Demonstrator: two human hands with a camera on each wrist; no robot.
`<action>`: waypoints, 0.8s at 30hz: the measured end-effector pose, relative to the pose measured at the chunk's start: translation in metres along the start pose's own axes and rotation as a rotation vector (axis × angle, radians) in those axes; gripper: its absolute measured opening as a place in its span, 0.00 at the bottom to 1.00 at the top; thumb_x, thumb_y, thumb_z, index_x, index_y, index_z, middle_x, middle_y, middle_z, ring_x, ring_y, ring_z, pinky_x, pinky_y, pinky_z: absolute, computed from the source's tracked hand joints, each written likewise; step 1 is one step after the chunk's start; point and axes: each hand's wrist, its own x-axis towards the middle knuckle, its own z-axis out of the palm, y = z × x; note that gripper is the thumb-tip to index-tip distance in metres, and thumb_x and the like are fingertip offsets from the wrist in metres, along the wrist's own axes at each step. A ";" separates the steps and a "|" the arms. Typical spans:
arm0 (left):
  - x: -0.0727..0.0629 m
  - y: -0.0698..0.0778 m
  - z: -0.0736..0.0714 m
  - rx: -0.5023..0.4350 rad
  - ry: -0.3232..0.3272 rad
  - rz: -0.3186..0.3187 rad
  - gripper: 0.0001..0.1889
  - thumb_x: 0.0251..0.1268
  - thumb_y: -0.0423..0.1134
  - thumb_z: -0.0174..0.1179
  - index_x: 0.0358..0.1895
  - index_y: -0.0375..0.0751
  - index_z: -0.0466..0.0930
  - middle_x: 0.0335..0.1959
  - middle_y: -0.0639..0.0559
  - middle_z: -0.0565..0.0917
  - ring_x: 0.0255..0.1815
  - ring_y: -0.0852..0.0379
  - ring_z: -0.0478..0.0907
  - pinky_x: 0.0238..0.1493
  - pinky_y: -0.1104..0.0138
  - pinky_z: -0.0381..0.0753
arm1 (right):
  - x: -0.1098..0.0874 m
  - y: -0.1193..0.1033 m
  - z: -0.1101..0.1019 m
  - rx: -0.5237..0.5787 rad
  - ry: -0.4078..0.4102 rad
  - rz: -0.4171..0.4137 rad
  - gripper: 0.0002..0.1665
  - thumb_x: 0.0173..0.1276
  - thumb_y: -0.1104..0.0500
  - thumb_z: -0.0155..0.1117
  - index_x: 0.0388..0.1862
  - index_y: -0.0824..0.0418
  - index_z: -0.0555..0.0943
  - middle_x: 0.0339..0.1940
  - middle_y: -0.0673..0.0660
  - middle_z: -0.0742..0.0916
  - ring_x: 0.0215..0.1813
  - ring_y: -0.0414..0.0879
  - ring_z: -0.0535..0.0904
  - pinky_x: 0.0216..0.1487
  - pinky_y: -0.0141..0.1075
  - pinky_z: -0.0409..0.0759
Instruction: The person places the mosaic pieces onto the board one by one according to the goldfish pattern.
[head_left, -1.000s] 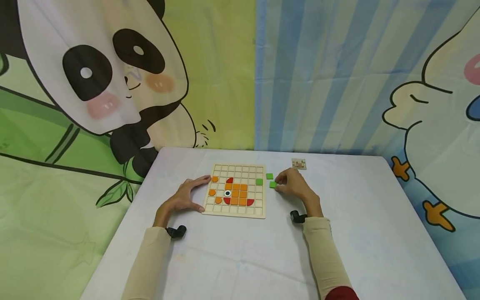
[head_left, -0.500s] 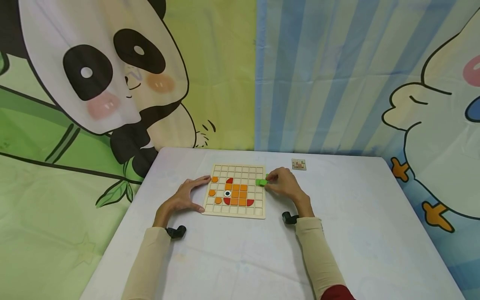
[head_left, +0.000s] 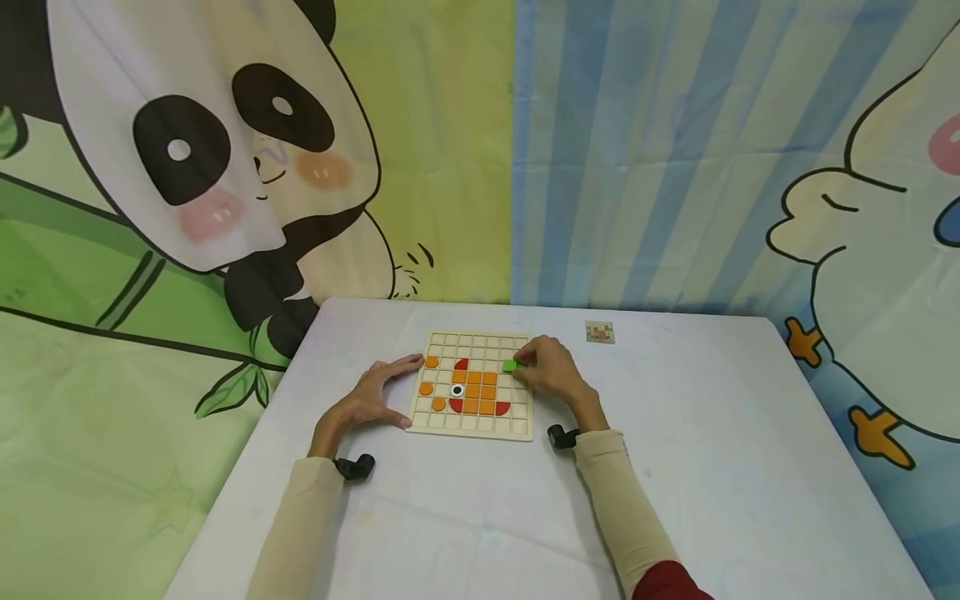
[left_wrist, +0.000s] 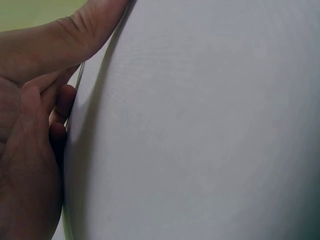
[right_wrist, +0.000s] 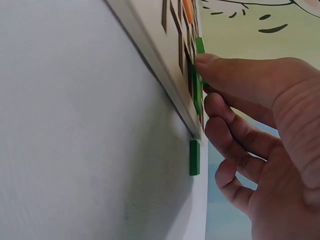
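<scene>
My right hand (head_left: pixel 553 367) pinches a green square tile (head_left: pixel 510 366) between thumb and fingers, low over the right part of a wooden grid board (head_left: pixel 468 434). Another green tile (right_wrist: pixel 196 102) lies on the board under my thumb in the right wrist view, and a third green tile (right_wrist: pixel 195 157) is on the table just off its edge. With thumb and fingers spread, my left hand (head_left: pixel 366 398) rests against the board's left side. On the grid, orange squares (head_left: pixel 476 392), red quarter-round pieces (head_left: pixel 502 408) and an eye piece (head_left: pixel 457 390) form a fish shape.
Orange round pieces (head_left: pixel 426 388) sit on the board's left columns. A small pattern card (head_left: pixel 600 332) lies at the back right of the white-covered table (head_left: pixel 480 517). Printed curtains (head_left: pixel 442 150) hang behind.
My right hand has carried the green tile leftward, from the table beside the board to above its right columns. My left hand keeps its place at the board's left side.
</scene>
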 end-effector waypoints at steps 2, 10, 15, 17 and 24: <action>0.000 -0.001 0.001 -0.003 0.005 0.016 0.64 0.36 0.50 0.92 0.84 0.48 0.69 0.89 0.48 0.65 0.65 0.46 0.68 0.69 0.45 0.64 | 0.000 0.000 0.003 -0.021 -0.001 -0.003 0.14 0.66 0.61 0.82 0.49 0.64 0.94 0.43 0.58 0.94 0.43 0.48 0.86 0.50 0.46 0.86; 0.000 -0.003 0.003 0.005 0.017 0.046 0.64 0.35 0.52 0.92 0.84 0.49 0.69 0.88 0.48 0.66 0.64 0.46 0.68 0.67 0.46 0.65 | 0.003 0.001 0.008 -0.071 0.047 -0.039 0.16 0.65 0.60 0.83 0.50 0.63 0.94 0.43 0.57 0.94 0.45 0.50 0.88 0.53 0.48 0.85; 0.002 -0.003 0.001 -0.008 -0.009 -0.006 0.64 0.35 0.50 0.92 0.85 0.52 0.69 0.89 0.52 0.64 0.69 0.45 0.68 0.73 0.41 0.63 | 0.004 -0.001 0.009 -0.065 0.038 -0.049 0.13 0.67 0.60 0.82 0.48 0.63 0.94 0.43 0.57 0.94 0.45 0.51 0.89 0.53 0.49 0.86; 0.002 -0.003 0.001 -0.010 -0.012 -0.011 0.64 0.36 0.49 0.93 0.85 0.52 0.68 0.90 0.52 0.64 0.69 0.45 0.67 0.73 0.42 0.63 | 0.005 -0.001 0.011 -0.064 0.027 -0.055 0.12 0.68 0.61 0.81 0.48 0.64 0.94 0.42 0.58 0.94 0.44 0.50 0.88 0.52 0.48 0.86; 0.002 -0.004 0.001 -0.017 -0.013 -0.011 0.64 0.36 0.47 0.93 0.85 0.52 0.68 0.90 0.53 0.63 0.67 0.46 0.67 0.71 0.44 0.61 | 0.007 -0.003 0.013 -0.049 0.031 -0.051 0.11 0.67 0.61 0.81 0.47 0.64 0.94 0.41 0.57 0.94 0.42 0.50 0.87 0.51 0.48 0.85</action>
